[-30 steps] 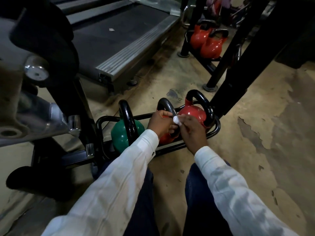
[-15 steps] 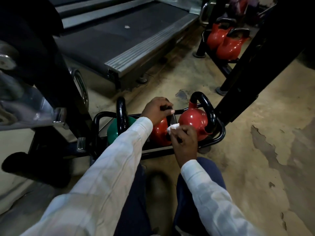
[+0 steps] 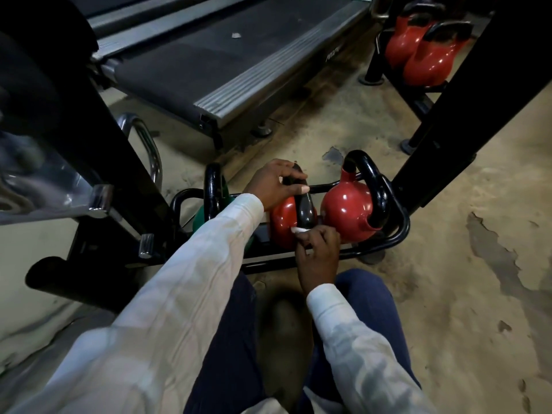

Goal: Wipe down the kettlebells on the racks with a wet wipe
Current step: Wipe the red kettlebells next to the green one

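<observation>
A low black rack point(image 3: 397, 234) on the floor holds three kettlebells with black handles. My left hand point(image 3: 273, 185) grips the top of the handle of the middle red kettlebell point(image 3: 283, 222). My right hand point(image 3: 318, 249) pinches a small white wet wipe point(image 3: 297, 230) and presses it against the lower part of that handle, near the red body. A second red kettlebell point(image 3: 346, 213) sits to the right. A green kettlebell point(image 3: 203, 216) sits to the left, mostly hidden by my left sleeve.
A treadmill point(image 3: 227, 58) lies ahead on the left. Black machine frames rise at the left point(image 3: 98, 138) and right point(image 3: 466, 112). A second rack at the top right holds two more red kettlebells point(image 3: 427, 55). The floor is worn concrete. My knees are at the bottom.
My right hand with the wipe has slid down from the top of the middle kettlebell's handle to its base. My left hand has shifted up onto the handle's top. The camera moved closer.
</observation>
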A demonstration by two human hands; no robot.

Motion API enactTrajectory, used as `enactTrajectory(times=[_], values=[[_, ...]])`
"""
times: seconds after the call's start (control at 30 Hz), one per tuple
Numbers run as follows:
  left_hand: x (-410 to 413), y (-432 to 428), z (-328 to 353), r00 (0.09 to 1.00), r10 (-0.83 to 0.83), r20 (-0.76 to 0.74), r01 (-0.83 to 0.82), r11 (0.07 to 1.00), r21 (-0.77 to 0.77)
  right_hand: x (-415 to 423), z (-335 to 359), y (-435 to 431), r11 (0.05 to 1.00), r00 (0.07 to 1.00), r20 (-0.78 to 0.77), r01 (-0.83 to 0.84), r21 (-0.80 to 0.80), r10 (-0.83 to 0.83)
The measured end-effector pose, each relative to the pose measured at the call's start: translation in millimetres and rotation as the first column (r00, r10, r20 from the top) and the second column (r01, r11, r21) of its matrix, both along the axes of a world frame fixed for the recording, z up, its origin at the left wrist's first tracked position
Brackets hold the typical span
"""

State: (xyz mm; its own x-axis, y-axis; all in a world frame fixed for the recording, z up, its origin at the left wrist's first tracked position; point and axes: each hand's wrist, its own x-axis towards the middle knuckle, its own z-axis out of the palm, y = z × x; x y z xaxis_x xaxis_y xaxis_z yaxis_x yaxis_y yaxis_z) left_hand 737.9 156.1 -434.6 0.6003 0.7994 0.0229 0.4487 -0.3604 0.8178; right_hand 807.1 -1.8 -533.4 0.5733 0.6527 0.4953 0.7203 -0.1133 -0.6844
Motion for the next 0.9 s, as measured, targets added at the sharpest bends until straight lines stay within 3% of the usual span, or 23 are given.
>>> enactTrajectory(times=[0.13,0.2,0.3,0.47,0.57,0.67,0.8,0.9], values=[[-1.0,-0.7,1.7,1.000,-0.005,0.001,0.005,1.000,-0.006,-1.0,-1.7,-13.6,1.000,0.979,-0.202,-0.019,-0.005,0.017],[-1.6,-0.9,1.6,1.000,-0.007,0.002,0.007,1.000,-0.014,4.9,3.5,-16.4,0.997,0.940,-0.335,-0.040,0.069,0.061],[-1.0,-1.4,2.5,1.000,-0.002,-0.002,0.002,1.000,-0.017,13.2,5.1,-18.3,0.991,0.811,-0.570,-0.091,0.098,0.131],[-0.7,0.2,2.6,1.000,-0.006,0.002,0.006,1.000,-0.013,23.6,23.0,-15.3,0.976,0.670,-0.711,-0.178,0.125,0.213],[1.3,1.1,2.5,1.000,0.005,-0.011,-0.005,1.000,0.031,42.2,51.4,13.3,0.953,0.656,-0.704,-0.287,0.098,0.270],[4.9,3.3,3.6,0.999,0.029,-0.021,-0.028,0.998,0.059,55.1,69.9,26.9,0.927,0.721,-0.634,-0.375,-0.016,0.281],[3.4,0.6,-0.5,0.999,0.042,-0.013,-0.041,0.999,0.034,33.4,61.9,-10.5,0.945,0.911,-0.340,-0.295,-0.143,0.233],[-0.2,-9.8,-7.6,0.986,0.136,0.093,-0.136,0.991,-0.009,25.7,64.4,-5.9,0.971,0.963,-0.212,-0.196,-0.135,0.165]])
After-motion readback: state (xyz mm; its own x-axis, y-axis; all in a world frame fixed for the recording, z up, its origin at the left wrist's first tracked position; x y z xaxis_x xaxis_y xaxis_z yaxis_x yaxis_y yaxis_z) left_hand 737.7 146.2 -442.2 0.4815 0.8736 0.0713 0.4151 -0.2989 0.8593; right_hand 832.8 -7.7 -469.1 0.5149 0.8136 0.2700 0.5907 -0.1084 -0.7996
